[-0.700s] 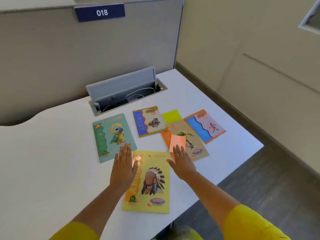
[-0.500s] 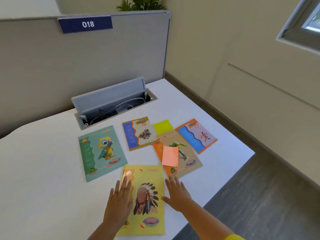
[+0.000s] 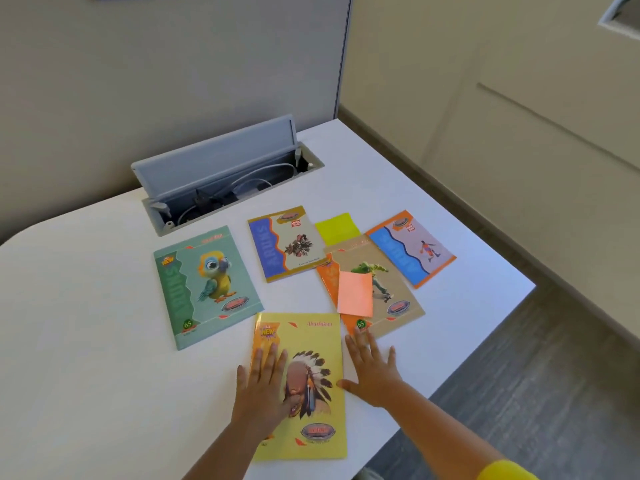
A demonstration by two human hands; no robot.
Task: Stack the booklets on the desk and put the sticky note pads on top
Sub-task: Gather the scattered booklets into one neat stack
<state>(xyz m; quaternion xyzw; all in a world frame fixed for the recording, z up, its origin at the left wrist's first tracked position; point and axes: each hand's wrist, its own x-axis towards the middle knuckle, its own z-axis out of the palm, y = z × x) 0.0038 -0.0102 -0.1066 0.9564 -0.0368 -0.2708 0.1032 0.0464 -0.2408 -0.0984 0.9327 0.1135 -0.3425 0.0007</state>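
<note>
Low in the frame, our left hand [image 3: 264, 386] lies spread flat on the yellow paper booklet with the feathered headdress [image 3: 304, 382], and our right hand [image 3: 372, 370] rests spread on the white desk [image 3: 86, 341] beside it, gripping nothing. At centre right, the orange sticky note pad [image 3: 355, 293] sits loose on the tan booklet [image 3: 388, 289]; lifting that booklet carelessly could tip the pad off.

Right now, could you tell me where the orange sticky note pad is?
In the head view, the orange sticky note pad lies right of centre on the tan booklet, just beyond the right hand.
</note>
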